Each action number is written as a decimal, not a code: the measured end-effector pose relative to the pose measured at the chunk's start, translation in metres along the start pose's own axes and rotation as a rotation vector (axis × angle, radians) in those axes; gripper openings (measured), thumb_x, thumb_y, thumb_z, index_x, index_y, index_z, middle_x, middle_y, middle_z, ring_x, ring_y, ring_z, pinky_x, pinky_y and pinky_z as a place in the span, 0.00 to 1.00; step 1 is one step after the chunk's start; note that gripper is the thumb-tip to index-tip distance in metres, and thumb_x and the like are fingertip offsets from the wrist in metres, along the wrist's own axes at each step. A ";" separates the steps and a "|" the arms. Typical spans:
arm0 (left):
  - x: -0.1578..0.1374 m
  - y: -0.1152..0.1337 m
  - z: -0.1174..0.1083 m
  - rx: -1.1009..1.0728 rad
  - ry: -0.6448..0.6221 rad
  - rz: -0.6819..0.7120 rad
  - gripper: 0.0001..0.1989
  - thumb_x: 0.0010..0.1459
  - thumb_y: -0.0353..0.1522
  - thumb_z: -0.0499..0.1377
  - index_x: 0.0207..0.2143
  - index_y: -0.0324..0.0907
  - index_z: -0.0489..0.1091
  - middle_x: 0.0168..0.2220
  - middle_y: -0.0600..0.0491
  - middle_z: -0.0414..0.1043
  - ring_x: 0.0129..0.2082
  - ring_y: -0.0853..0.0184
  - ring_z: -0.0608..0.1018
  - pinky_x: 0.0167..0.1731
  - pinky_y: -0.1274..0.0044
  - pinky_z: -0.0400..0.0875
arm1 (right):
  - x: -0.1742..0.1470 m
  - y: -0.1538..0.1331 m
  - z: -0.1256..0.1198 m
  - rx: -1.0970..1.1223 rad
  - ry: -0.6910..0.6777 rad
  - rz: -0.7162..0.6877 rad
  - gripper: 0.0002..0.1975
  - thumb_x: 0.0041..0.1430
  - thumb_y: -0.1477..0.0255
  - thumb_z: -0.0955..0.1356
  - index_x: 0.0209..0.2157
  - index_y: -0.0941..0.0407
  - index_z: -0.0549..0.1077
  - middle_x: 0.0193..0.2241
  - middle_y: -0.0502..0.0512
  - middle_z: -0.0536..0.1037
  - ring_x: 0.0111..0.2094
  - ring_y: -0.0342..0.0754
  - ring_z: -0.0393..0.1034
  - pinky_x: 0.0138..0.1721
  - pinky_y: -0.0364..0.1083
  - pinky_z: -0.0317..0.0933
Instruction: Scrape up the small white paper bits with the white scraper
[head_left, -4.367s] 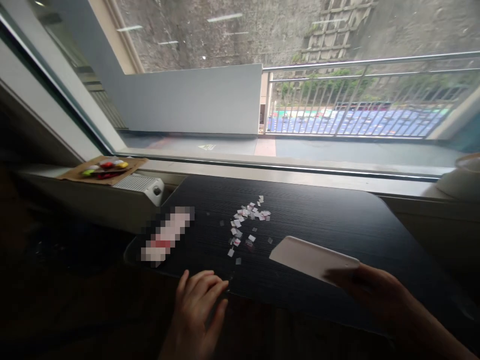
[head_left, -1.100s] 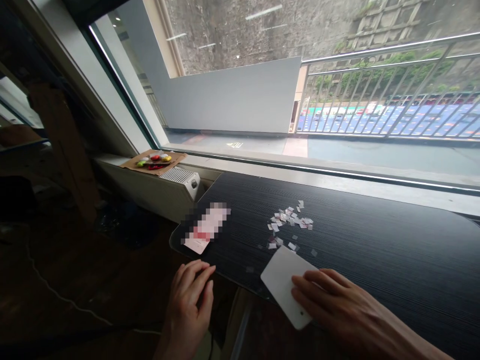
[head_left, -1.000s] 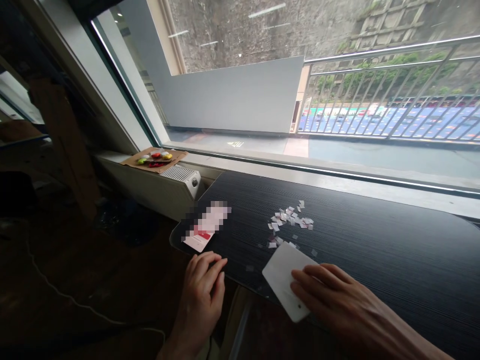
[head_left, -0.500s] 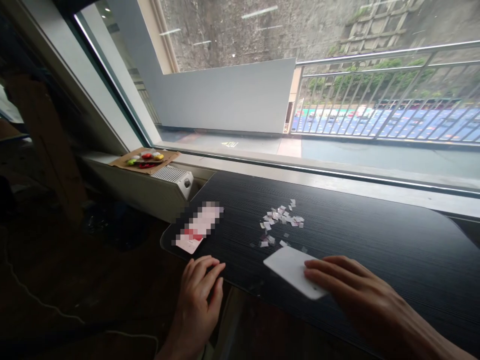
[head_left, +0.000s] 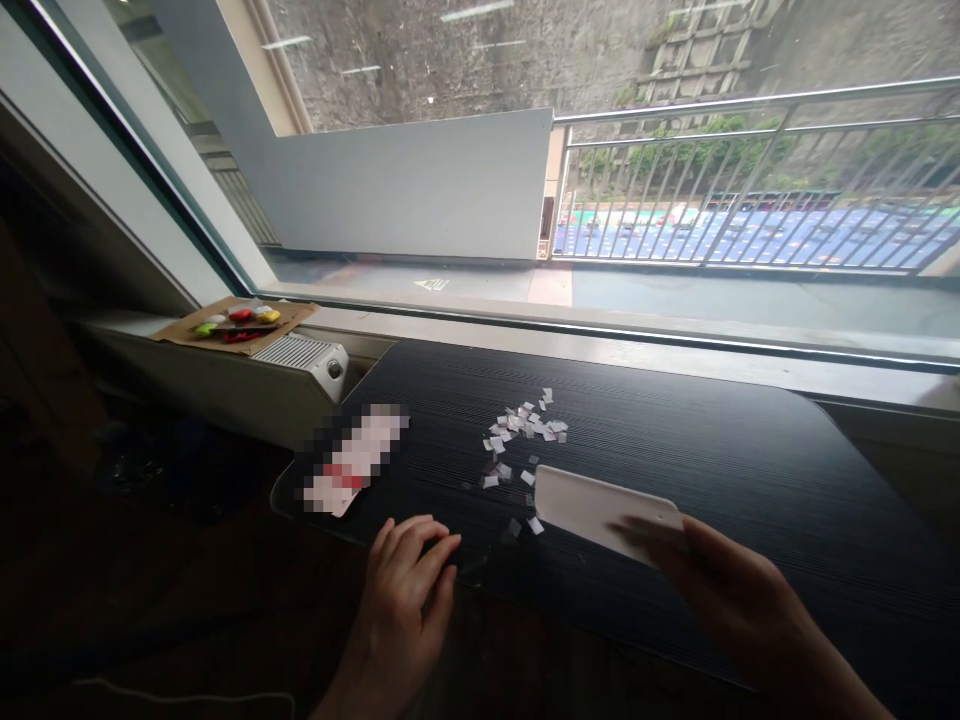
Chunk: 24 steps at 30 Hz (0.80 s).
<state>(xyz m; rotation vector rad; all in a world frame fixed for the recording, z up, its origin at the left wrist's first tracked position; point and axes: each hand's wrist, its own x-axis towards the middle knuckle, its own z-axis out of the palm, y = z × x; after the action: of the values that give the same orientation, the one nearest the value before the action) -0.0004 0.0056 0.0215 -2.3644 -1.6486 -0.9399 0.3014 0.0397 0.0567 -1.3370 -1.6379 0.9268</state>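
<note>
Pinched between thumb and fingers of the right hand (head_left: 720, 590), a flat white plastic card (head_left: 604, 510) with rounded corners lies low over the black ribbed table top (head_left: 705, 450); whether its far edge touches the surface cannot be told. Hand itself is blurred. Card's left end sits just beside a scatter of small white and pinkish paper scraps (head_left: 521, 435), which spread from that end toward the window side of the table; two or three loose scraps lie right at the card's corner.

Left hand (head_left: 409, 580) lies flat, fingers slightly spread, on the near edge of the table, left of the card and apart from it, holding nothing.

Further left of the scraps, a pixelated white-and-red oblong (head_left: 352, 462) lies on the table. Beyond the table's left corner, a white heater (head_left: 304, 357); behind it, brown cardboard (head_left: 229, 322) with small coloured pieces.
</note>
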 end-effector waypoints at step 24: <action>0.018 0.020 0.007 -0.087 -0.105 0.032 0.14 0.61 0.25 0.51 0.46 0.46 0.68 0.43 0.50 0.72 0.49 0.59 0.73 0.55 0.55 0.61 | -0.011 -0.008 -0.002 -0.036 0.135 0.067 0.12 0.56 0.66 0.68 0.39 0.54 0.80 0.36 0.54 0.85 0.39 0.54 0.80 0.41 0.47 0.74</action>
<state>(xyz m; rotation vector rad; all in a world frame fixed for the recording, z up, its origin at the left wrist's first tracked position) 0.0235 0.0149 0.0303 -2.5299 -1.6316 -0.9147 0.3011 0.0277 0.0631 -1.4552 -1.5215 0.8302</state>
